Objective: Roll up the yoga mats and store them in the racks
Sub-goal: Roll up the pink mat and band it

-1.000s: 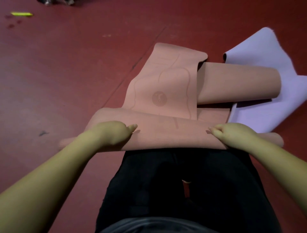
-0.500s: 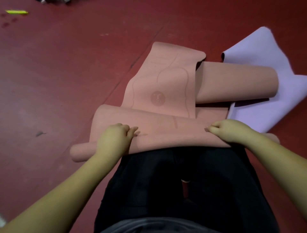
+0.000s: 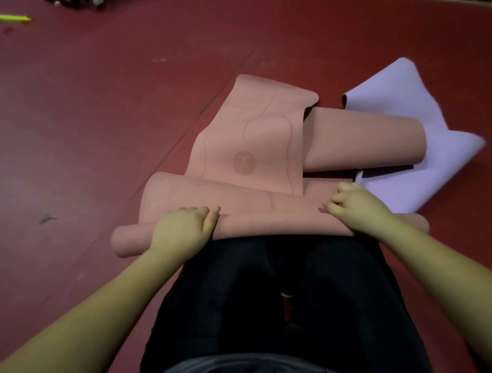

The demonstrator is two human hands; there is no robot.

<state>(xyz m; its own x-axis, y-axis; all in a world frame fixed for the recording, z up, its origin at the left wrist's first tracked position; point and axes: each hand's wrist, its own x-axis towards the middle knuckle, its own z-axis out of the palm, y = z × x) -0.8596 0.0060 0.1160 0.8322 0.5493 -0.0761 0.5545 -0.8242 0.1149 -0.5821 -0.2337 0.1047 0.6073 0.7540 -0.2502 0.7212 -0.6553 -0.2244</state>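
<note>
Both hands, left [image 3: 183, 234] and right [image 3: 356, 206], keep curled grips on the pink mat [image 3: 247, 149], its roll barely shifted, fingertips hidden.

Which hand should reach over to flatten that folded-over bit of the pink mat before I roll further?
Right, probably. The right hand sits on the roll just below the folded flap of the pink mat; the left hand is farther off, near the roll's other end.

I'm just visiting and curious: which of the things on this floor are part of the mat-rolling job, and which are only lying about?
Part of the job:
pink mat, gripped by the left hand and right hand
lilac mat, waiting under it

Just lying about:
yellow-green object, far left
dark items, top edge
</note>
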